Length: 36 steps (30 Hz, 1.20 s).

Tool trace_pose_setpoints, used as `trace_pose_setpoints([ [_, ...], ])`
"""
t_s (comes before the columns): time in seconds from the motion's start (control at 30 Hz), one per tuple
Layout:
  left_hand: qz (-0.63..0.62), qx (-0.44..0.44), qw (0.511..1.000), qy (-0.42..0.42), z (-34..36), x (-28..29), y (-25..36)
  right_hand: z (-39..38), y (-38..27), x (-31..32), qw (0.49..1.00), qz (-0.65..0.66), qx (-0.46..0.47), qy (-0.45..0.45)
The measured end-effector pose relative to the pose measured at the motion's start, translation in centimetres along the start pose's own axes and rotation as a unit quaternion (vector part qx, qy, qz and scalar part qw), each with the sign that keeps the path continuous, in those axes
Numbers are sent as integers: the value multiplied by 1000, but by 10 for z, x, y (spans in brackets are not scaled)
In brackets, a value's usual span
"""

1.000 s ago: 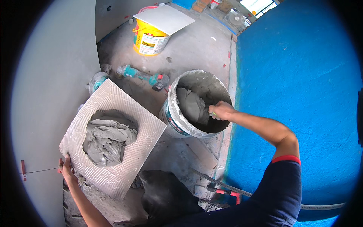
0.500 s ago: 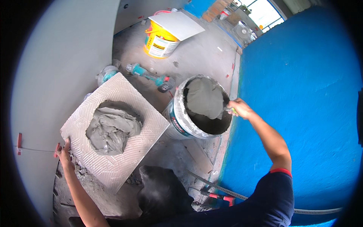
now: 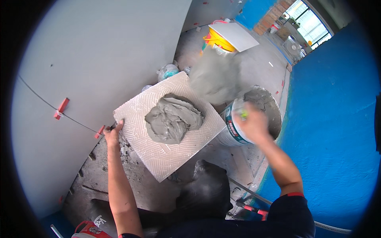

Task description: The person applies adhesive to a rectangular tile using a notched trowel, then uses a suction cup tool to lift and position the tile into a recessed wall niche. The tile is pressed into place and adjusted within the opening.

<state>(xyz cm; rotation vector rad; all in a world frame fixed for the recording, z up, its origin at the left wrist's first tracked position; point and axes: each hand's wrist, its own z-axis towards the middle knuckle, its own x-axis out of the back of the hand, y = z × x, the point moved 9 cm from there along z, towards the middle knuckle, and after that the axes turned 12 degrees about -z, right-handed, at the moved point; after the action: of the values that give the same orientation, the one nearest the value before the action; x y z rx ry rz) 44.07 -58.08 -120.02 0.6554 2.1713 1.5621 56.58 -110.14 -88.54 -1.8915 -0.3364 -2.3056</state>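
Observation:
My left hand [image 3: 113,133] grips the left corner of a square tile [image 3: 133,115] with a ridged back, which bears a thick heap of grey mortar [image 3: 170,119]. My right hand [image 3: 254,123], smeared by motion, is closed on a trowel's green handle [image 3: 243,115]. The trowel's load [image 3: 214,75] is a grey blur above the tile's upper right edge; the blade's outline cannot be made out. Just behind my right hand stands a white bucket [image 3: 230,127] with grey mortar inside.
Grey wall panel [image 3: 79,51] on the left, with red clips [image 3: 61,107]; blue wall [image 3: 329,119] on the right. Behind, a yellow bucket [image 3: 214,39] carries a pale board [image 3: 238,33]. A red container [image 3: 85,230] is at bottom left, a metal tape [image 3: 329,228] at bottom right.
The loaded trowel has come up out of the white bucket and moved left over the tile's corner. My left hand still holds the tile, and the view has shifted.

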Motion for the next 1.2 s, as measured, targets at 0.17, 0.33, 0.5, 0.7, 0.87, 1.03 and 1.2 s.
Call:
trace_pose_setpoints([
  [0.17, 30, 13, 999, 17, -4, -4, -4, -15, -83, -104, 959, -29, 162, -232],
  [0.33, 28, 28, 999, 13, 1, 8, 1, -35, -63, -5, 954, 57, 105, -275],
  [0.5, 5, 64, 996, -65, 6, -6, -5, -45, 41, 87, 974, 140, -100, -148],
  [0.7, -30, 142, 986, -80, 11, -13, -21, -1, 189, 57, 940, -253, -168, -155],
  [0.87, 54, 169, 981, -77, 0, -15, -25, 41, 238, -20, 850, -455, -46, -260],
  [1.03, 52, 123, 991, -29, 28, 23, -28, 88, 235, -96, 773, -543, 136, -299],
  [1.2, 82, 84, 993, -20, 12, 14, -10, 80, 243, -147, 780, -478, 145, -377],
])
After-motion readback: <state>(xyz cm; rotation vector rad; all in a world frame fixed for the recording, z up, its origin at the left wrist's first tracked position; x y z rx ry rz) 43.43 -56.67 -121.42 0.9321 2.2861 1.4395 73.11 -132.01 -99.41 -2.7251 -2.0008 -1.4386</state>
